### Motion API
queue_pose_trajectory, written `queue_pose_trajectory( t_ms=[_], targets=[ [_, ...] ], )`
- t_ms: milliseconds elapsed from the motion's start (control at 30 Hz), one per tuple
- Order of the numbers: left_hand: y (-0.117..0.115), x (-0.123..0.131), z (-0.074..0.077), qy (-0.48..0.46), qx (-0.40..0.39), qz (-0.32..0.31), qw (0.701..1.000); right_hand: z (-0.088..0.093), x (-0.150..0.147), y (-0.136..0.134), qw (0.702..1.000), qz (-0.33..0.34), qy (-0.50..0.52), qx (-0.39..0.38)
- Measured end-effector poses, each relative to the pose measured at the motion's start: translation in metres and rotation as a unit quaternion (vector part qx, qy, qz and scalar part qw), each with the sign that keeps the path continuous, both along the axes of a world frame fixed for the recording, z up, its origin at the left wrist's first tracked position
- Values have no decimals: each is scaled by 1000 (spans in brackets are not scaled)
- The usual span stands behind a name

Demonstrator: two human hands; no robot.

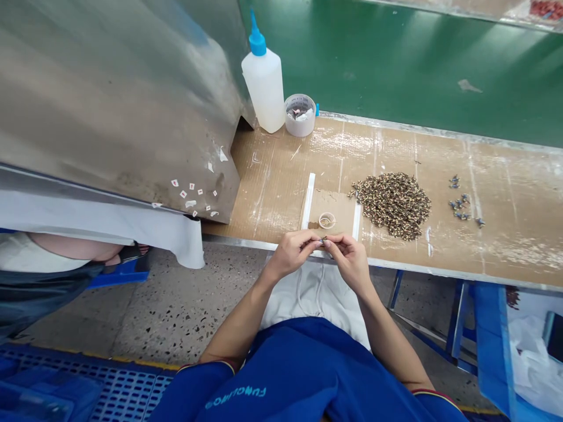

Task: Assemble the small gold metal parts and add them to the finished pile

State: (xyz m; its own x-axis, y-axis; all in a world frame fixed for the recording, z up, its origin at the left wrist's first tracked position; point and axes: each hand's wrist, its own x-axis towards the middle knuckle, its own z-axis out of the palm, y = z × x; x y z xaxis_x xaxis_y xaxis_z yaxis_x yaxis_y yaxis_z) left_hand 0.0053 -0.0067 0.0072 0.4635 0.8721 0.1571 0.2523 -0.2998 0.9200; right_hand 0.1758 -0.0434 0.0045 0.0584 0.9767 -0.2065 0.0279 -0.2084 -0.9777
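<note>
My left hand (289, 253) and my right hand (353, 261) meet at the table's near edge, fingertips pinched together. Between them is a tiny part (323, 241) with a bluish bit; most of it is hidden by the fingers. Just beyond the fingertips, a small clear round dish (326, 220) rests on a cardboard piece (336, 202) with white strips along its sides. To the right of my right hand lies a heap of small brass-and-dark metal parts (391, 205). Farther right are several loose parts with blue-grey bits (460, 202).
A white squeeze bottle (266, 88) with a blue nozzle stands beside a tape roll (300, 126) holding scraps. A metal housing (132, 105) borders the left side, and a green belt (396, 70) runs behind the cardboard-covered table (505, 193). Another person's leg (44, 287) is at far left.
</note>
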Motion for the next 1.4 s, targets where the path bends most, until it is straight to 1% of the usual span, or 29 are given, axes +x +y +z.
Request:
queue_pose_trajectory(
  t_ms=[200,333,467,567,667,733,900,1100,1400],
  targets=[
    [0,-2,-6,9,43,-6,999,5,3,0,999,43,-16,8],
    [0,-3,-9,15,51,-16,998,4,4,-1,998,58,-35,20],
    [-2,-2,-9,15,44,-8,999,0,0,-2,998,54,-36,24],
    [-2,-2,-7,7,16,-2,1000,-2,-2,-2,999,36,-18,15],
    [-1,-3,-4,3,-26,-12,1000,-1,1,-1,999,33,11,-6],
    [2,-4,-2,-1,-37,-24,999,1,6,1,998,45,27,-22],
    [6,-4,1,0,-5,-28,1000,4,14,5,996,76,30,-33],
    [2,1,-2,0,-3,-21,1000,0,12,4,996,87,3,2],
    [-2,0,-5,-20,-7,-4,1000,0,7,2,996,85,16,7]
  ],
)
